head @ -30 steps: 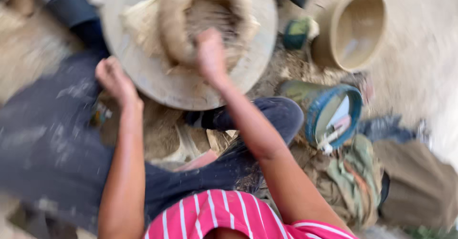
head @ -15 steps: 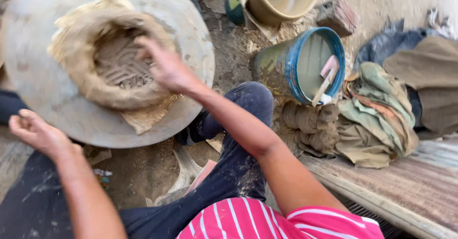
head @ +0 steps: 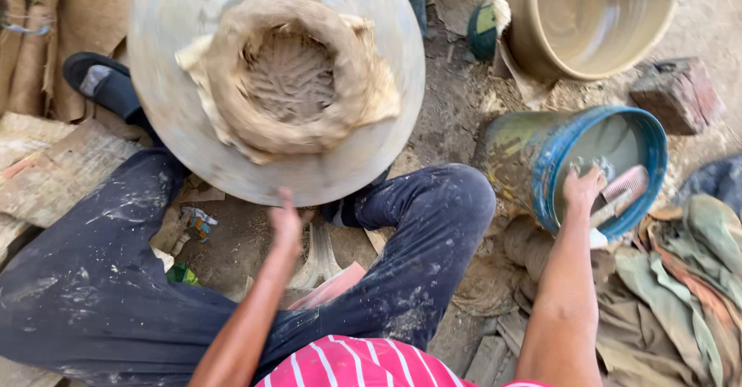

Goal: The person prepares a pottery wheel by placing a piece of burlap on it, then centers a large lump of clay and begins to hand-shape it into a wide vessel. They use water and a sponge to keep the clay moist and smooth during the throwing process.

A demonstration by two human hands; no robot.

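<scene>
A grey potter's wheel (head: 178, 147) carries a rough ring of brown clay (head: 290, 78) with a ridged hollow in its middle. My left hand (head: 286, 221) hangs just below the wheel's near rim, blurred, fingers pointing at the rim. My right hand (head: 583, 190) reaches over the rim of a blue bucket (head: 533, 159) of murky water, fingers dipping inside it. A pink comb (head: 626, 186) and other tools lean in the bucket beside the hand.
A large tan clay basin (head: 533, 39) stands at the back right, a brick (head: 680, 93) next to it. Crumpled cloths (head: 680, 294) lie at the right. My legs in dark, clay-spattered trousers (head: 100, 294) straddle the wheel. Sacking (head: 54, 163) lies at the left.
My right hand has left the clay ring and gone right into the blue bucket. My left hand has moved from the left side to the wheel's near rim.
</scene>
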